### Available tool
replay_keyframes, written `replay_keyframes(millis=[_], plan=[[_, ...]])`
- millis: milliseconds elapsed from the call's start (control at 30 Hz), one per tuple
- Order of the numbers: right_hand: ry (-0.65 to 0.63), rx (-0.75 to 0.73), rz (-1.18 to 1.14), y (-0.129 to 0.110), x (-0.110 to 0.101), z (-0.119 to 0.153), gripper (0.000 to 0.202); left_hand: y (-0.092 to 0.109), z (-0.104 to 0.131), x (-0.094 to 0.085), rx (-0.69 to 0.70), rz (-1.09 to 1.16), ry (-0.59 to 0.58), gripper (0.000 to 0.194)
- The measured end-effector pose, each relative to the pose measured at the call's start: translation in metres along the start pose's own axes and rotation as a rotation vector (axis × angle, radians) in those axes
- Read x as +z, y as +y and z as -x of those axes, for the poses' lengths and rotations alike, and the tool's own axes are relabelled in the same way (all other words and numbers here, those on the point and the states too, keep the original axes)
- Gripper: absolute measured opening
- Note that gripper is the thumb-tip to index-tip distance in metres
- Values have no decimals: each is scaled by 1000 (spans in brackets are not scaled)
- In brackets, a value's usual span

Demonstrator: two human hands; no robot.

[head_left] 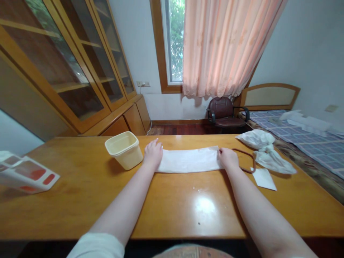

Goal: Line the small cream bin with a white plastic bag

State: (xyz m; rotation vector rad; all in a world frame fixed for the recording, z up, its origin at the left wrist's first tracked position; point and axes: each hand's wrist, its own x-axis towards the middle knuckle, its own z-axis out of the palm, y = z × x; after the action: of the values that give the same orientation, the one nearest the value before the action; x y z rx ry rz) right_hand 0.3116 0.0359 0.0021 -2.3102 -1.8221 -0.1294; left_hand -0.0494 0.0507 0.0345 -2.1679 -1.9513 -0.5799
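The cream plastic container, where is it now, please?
The cream container stands on the wooden table, just left of the left hand in the head view.

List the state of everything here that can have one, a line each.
White sheet: laid out in a long strip
Left hand: at the sheet's left end
Right hand: curled at its right end
Tub: upright, open-topped
Bag: bunched at the middle
Curtain: drawn across part of the window
Cabinet doors: shut
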Motion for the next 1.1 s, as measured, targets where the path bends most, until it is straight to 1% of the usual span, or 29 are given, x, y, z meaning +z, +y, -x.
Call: replay_keyframes(millis=[33,67,133,233,300,367,533,633,733,800,867,967,1100], plan=[[6,0,8,0,1,0,35,9,9,0,54,8,-18,34],[11,-2,14,-1,1,-1,34,18,18,2,108,25,-61,35],[19,-7,23,-2,2,-2,35,32,36,7,182,53,-181,39],[44,-19,31,-3,4,-3,35,39,54,18,245,40,-346,49],[73,-27,26,-3,6,-4,35,37,58,24,228,20,-412,57],[100,-31,9,-3,7,-5,35,33,59,28,187,8,-444,63],[140,-29,-81,-2,11,-9,34,29,63,34,47,-13,-526,70],[89,7,-185,-2,11,-9,35,31,65,35,-19,-13,-549,72],[2,75,-303,0,11,-8,39,28,64,34,-56,-20,-509,73],[-32,96,-368,1,12,-6,37,22,61,35,-78,-30,-488,72],[-52,74,-426,3,14,-5,35,16,59,36,-95,-38,-494,72],[-62,59,-518,5,18,-4,39,10,57,40,-116,-50,-510,73],[-54,151,-560,8,20,-6,42,8,57,44,-134,-56,-498,74]])
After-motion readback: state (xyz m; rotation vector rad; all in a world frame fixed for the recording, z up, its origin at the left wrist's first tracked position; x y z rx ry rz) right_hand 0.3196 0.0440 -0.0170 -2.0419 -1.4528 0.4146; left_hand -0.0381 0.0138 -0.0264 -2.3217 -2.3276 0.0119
